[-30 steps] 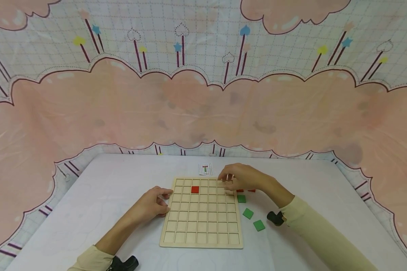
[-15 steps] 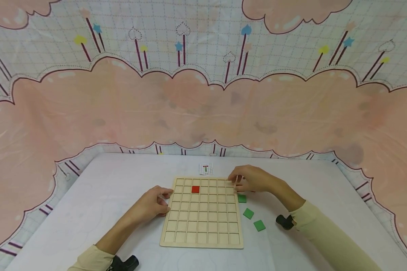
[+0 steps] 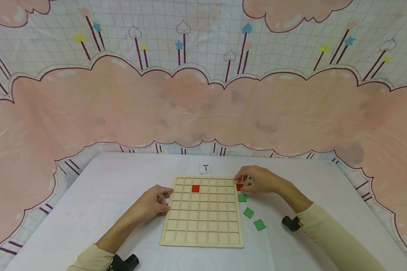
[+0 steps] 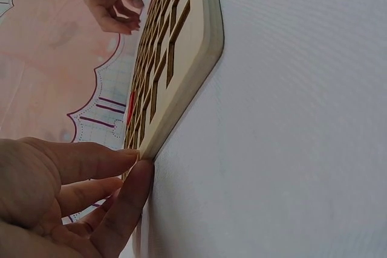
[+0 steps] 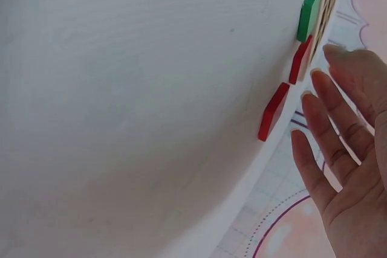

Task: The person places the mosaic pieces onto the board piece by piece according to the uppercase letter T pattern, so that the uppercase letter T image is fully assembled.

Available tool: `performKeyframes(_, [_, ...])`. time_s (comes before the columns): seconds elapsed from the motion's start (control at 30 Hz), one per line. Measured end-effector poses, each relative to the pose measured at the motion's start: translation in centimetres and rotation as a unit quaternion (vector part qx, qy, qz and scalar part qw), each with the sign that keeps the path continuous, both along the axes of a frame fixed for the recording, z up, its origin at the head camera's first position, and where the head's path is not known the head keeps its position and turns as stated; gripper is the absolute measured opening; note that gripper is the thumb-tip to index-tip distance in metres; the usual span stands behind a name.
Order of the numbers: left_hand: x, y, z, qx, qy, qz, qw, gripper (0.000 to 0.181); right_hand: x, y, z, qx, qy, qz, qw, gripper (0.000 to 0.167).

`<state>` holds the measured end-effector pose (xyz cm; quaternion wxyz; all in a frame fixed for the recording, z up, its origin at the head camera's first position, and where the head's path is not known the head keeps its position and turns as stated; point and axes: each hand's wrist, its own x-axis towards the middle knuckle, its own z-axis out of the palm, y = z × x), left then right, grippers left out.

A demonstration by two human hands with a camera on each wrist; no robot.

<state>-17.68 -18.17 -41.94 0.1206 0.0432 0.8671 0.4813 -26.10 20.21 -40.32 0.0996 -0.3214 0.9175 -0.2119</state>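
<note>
Wooden grid board (image 3: 202, 215), one red tile (image 3: 195, 188) in its second-farthest row. Left hand (image 3: 153, 202), fingers relaxed, touching the board's left edge. Right hand (image 3: 260, 179), fingers apart and empty, near loose red tiles (image 5: 275, 111) right of the board; green tiles (image 3: 248, 212) along the same side. Probably light, stiff, smooth tiles, best pinched by opposite edges.

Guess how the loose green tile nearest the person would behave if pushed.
The green tile lies flat, so it would probably slide rather than roll or tip. Its straight edges suggest stiffness; its small, thin body looks light.
</note>
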Motion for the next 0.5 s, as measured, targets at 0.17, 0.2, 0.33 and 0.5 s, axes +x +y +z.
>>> performKeyframes(0.17, [0.0, -0.04, 0.01, 0.004, 0.003, -0.006, 1.0, 0.057, 0.01, 0.4, -0.21, -0.001, -0.001, -0.001, 1.0, 0.027])
performKeyframes(0.2, [0.0, -0.05, 0.02, 0.006, 0.004, -0.007, 1.0, 0.057, 0.01, 0.46, -0.27, -0.001, -0.001, -0.002, 1.0, 0.027])
performKeyframes(0.33, [-0.02, -0.09, -0.01, 0.011, 0.006, -0.009, 0.9999, 0.056, 0.05, 0.66, -0.45, 0.003, -0.003, -0.011, 0.9999, 0.026])
performKeyframes(0.5, [0.0, -0.11, 0.01, 0.011, 0.007, -0.009, 0.9999, 0.057, 0.02, 0.8, -0.61, 0.005, -0.001, -0.012, 0.9999, 0.026])
